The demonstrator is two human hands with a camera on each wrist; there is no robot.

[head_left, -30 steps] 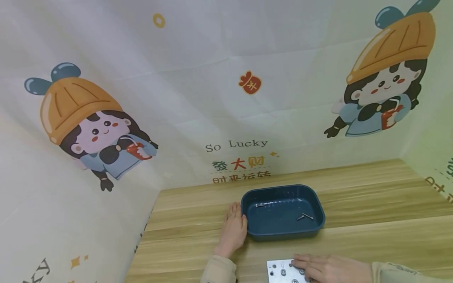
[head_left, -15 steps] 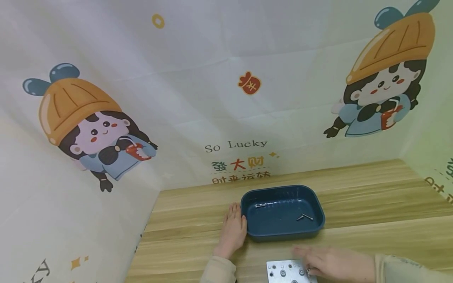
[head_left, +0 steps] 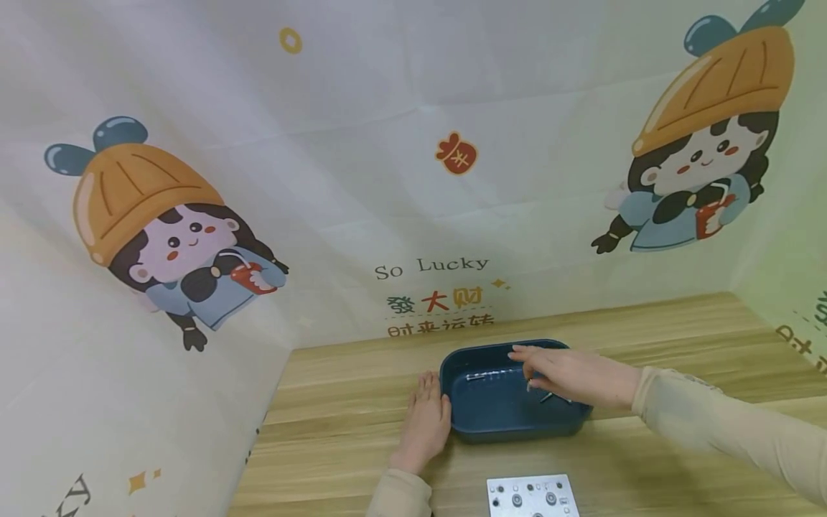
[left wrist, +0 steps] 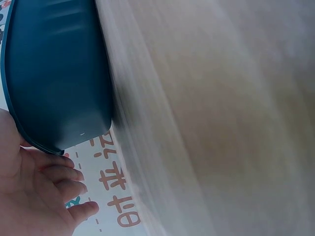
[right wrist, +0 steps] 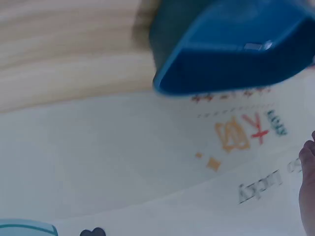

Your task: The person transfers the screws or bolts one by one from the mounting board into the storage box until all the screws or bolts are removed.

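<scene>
A dark blue rectangular tray (head_left: pixel 497 416) stands on the table, with a few screws (head_left: pixel 474 376) lying in it. My left hand (head_left: pixel 425 420) rests against the tray's left end, fingers stretched out; in the left wrist view the tray wall (left wrist: pixel 59 73) meets that hand (left wrist: pixel 37 191). My right hand (head_left: pixel 568 373) is over the tray's right half, thumb and forefinger pinching a small shiny metal piece, seemingly a screw (head_left: pixel 530 385), mostly hidden by the fingers. In front of the tray lies a silver metal plate (head_left: pixel 533 488) with holes and round fittings, cut by the frame's lower edge.
The wood-grain table (head_left: pixel 342 416) ends at a printed cloth backdrop (head_left: pixel 362 179) behind and at both sides. The tray's raised rim stands between the hands. My right forearm (head_left: pixel 723 416) reaches across the table's right side.
My right hand has lifted off the metal plate with the small metal piece and moved forward over the tray. The left hand and the tray have stayed put.
</scene>
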